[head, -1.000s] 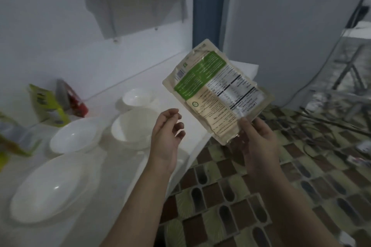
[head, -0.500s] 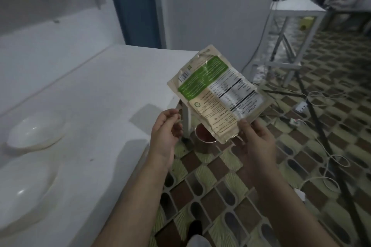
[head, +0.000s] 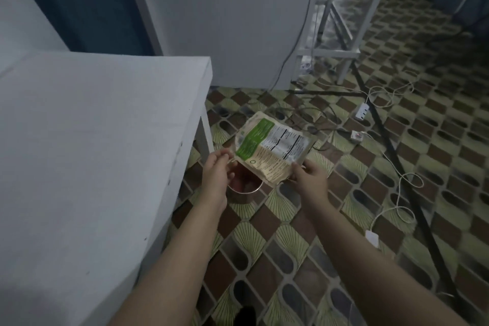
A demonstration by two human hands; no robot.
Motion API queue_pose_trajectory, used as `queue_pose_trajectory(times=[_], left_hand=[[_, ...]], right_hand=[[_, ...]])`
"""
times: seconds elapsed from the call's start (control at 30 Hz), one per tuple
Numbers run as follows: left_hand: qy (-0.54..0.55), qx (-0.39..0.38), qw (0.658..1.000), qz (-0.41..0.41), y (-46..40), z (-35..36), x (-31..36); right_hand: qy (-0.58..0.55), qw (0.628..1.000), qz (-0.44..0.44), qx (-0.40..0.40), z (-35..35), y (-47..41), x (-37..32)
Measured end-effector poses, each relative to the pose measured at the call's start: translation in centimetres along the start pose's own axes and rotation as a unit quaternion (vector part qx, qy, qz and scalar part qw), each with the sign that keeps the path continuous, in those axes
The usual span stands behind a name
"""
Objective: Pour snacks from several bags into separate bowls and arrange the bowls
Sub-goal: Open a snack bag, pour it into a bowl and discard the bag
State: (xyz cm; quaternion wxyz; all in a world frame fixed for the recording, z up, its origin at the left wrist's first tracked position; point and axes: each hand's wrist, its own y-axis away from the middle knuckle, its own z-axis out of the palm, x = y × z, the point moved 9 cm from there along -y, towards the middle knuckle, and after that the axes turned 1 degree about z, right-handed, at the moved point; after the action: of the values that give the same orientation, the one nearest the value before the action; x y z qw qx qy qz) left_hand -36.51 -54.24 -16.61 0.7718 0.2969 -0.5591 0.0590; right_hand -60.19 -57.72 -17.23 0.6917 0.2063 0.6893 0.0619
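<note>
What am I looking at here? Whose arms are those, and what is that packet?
There is no machine here. A person wears a camera on their head, so you see what they see when they look down: their own two arms reaching out.

The right hand pinches the corner of a flat snack bag, tan and green with a printed label. The left hand has its fingers at the bag's other edge, perhaps holding it too; it is hard to tell.

Below the bag, a round metal bin stands on the patterned floor. On the left is a white table. White cables lie across the floor on the right.
</note>
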Motion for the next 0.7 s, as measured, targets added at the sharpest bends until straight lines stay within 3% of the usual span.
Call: queue_pose_trajectory(times=[0.23, 0.5, 0.57, 0.7], left_hand=[[-0.053, 0.052, 0.995, -0.070, -13.2, 3.6, -9.5], [-0.079, 0.102, 0.989, -0.077, -28.1, 0.3, -27.2], [-0.088, 0.093, 0.989, -0.067, -30.7, -0.6, -31.0], [-0.119, 0.065, 0.989, -0.055, -32.7, -1.9, -35.1]], right_hand=[[0.097, 0.989, 0.111, 0.025, 3.3, -15.9, 11.9], [0.193, 0.972, 0.130, -0.019, 9.4, -34.5, 33.4], [0.179, 0.975, 0.131, -0.023, 10.9, -37.5, 38.5], [0.103, 0.982, 0.151, -0.042, 12.9, -36.0, 40.4]])
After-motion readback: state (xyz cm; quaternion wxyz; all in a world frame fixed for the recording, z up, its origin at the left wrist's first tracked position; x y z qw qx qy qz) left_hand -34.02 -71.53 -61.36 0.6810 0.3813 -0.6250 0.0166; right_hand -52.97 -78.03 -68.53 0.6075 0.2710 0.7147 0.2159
